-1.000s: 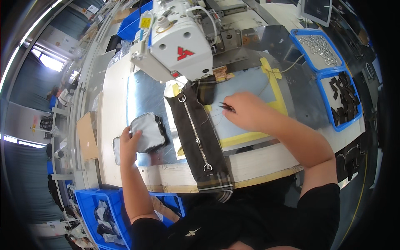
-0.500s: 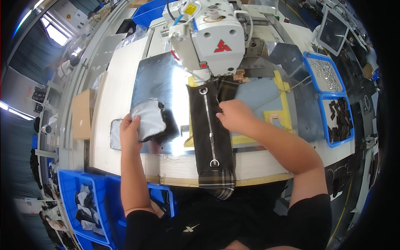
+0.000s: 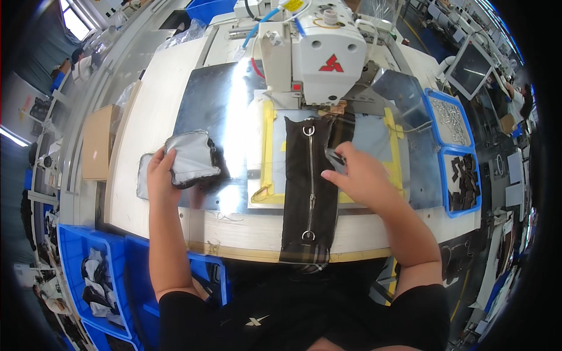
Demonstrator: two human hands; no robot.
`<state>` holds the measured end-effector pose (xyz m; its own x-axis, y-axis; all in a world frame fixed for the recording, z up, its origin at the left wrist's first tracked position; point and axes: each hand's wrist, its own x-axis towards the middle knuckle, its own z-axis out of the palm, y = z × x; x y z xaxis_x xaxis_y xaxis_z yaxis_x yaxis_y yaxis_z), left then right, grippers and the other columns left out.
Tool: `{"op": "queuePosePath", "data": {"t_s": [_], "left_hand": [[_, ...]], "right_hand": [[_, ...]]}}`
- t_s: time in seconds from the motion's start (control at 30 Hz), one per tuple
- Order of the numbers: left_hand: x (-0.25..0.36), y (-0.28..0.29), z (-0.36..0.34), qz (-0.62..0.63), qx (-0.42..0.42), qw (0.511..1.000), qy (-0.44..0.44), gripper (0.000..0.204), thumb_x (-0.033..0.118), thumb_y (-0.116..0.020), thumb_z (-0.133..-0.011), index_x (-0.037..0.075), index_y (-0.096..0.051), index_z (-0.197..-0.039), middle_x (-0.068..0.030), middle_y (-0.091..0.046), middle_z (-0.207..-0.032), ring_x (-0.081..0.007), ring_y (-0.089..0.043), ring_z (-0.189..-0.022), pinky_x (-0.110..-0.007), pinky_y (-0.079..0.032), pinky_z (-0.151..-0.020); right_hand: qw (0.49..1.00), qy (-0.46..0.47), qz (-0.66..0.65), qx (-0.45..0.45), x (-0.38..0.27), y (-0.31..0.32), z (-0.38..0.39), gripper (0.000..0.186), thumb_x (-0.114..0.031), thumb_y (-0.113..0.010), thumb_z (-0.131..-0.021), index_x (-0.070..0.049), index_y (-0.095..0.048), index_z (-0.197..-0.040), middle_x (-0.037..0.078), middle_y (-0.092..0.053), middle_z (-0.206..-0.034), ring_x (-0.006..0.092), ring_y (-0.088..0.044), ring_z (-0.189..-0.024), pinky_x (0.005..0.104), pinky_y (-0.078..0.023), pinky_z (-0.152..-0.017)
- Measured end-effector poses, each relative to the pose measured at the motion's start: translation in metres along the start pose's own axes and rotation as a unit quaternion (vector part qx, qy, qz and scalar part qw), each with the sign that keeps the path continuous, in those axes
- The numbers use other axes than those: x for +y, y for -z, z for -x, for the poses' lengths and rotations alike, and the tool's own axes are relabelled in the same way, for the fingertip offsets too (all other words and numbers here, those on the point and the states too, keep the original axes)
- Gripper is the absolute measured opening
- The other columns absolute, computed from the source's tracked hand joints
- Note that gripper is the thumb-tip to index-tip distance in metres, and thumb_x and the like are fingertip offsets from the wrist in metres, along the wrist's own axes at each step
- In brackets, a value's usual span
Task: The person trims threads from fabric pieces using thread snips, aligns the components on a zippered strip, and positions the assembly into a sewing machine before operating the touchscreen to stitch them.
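In my left hand (image 3: 163, 172) is a grey-white fabric piece (image 3: 192, 157) with dark edges, pinched between thumb and fingers above the metal plate. Another pale piece (image 3: 142, 178) lies partly behind that hand. A long dark fabric strip (image 3: 295, 181) with a silver zipper (image 3: 311, 169) and a metal ring near each end lies before the sewing machine (image 3: 331, 67). Its near end hangs over the table edge. My right hand (image 3: 366, 178) grips the strip's right edge, where a greyish fold shows between thumb and fingers. More dark fabric (image 3: 345, 126) reaches under the machine head.
Yellow tape (image 3: 266, 146) borders the work plate under the strip. Two blue trays at the right hold metal rings (image 3: 449, 120) and dark tabs (image 3: 462, 184). A cardboard box (image 3: 99, 143) stands left. Blue bins (image 3: 114, 245) with fabric pieces sit below left; a screen (image 3: 470, 67) is back right.
The strip has moved right across the taped plate, with my right hand at its edge, and less plaid shows at its near end. My left hand still holds the pale piece.
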<state>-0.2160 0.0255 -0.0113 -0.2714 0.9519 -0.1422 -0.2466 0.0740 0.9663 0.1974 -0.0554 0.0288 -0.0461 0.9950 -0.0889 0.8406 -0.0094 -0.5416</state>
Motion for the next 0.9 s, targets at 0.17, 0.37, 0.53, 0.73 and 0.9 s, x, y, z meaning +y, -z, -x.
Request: {"op": "queuePosePath", "data": {"t_s": [0.17,0.37,0.53,0.73,0.9], "left_hand": [[0.016,-0.016,0.026,0.043,0.025,0.998,-0.023,0.032,0.008,-0.060,-0.101,-0.005,-0.059,-0.130,-0.0134,-0.070,-0.115,-0.0206,-0.069,-0.102,-0.034,-0.057,-0.089],[0.035,-0.025,0.047,0.085,0.014,0.995,-0.058,0.037,0.008,-0.062,-0.100,-0.005,-0.055,-0.135,-0.0147,-0.068,-0.120,-0.0216,-0.068,-0.106,-0.034,-0.057,-0.092],[0.043,-0.029,0.059,0.106,0.005,0.991,-0.079,0.037,0.008,-0.062,-0.100,-0.005,-0.055,-0.134,-0.0154,-0.068,-0.119,-0.0214,-0.068,-0.106,-0.034,-0.057,-0.091],[0.054,-0.026,0.068,0.117,-0.009,0.987,-0.107,0.037,0.009,-0.061,-0.101,-0.005,-0.055,-0.134,-0.0157,-0.068,-0.118,-0.0215,-0.069,-0.104,-0.034,-0.058,-0.089],[0.058,-0.028,0.072,0.121,-0.027,0.984,-0.128,0.037,0.009,-0.061,-0.101,-0.006,-0.055,-0.134,-0.0157,-0.069,-0.116,-0.0209,-0.070,-0.102,-0.033,-0.058,-0.088]], "right_hand": [[0.983,0.163,0.041,0.072,-0.045,0.002,0.010,0.028,-0.021,-0.071,-0.094,-0.005,-0.055,-0.109,0.015,-0.063,-0.097,0.0359,-0.067,-0.081,0.0445,-0.053,-0.067],[0.954,0.273,0.099,0.068,-0.075,-0.013,-0.008,0.025,-0.009,-0.076,-0.085,-0.005,-0.061,-0.104,0.011,-0.056,-0.093,0.0318,-0.065,-0.074,0.0423,-0.051,-0.062],[0.956,0.241,0.162,0.046,-0.071,-0.026,-0.020,0.018,-0.009,-0.076,-0.084,-0.005,-0.061,-0.094,0.013,-0.056,-0.091,0.0316,-0.064,-0.073,0.0426,-0.051,-0.061],[0.975,0.178,0.121,0.061,-0.066,-0.024,-0.030,0.016,-0.014,-0.076,-0.086,-0.006,-0.066,-0.096,0.010,-0.061,-0.092,0.0318,-0.067,-0.079,0.0427,-0.052,-0.068],[0.974,0.219,0.048,0.004,-0.072,-0.025,-0.036,0.018,-0.018,-0.075,-0.088,-0.007,-0.069,-0.102,0.009,-0.066,-0.097,0.0324,-0.068,-0.087,0.0423,-0.054,-0.075]]}}
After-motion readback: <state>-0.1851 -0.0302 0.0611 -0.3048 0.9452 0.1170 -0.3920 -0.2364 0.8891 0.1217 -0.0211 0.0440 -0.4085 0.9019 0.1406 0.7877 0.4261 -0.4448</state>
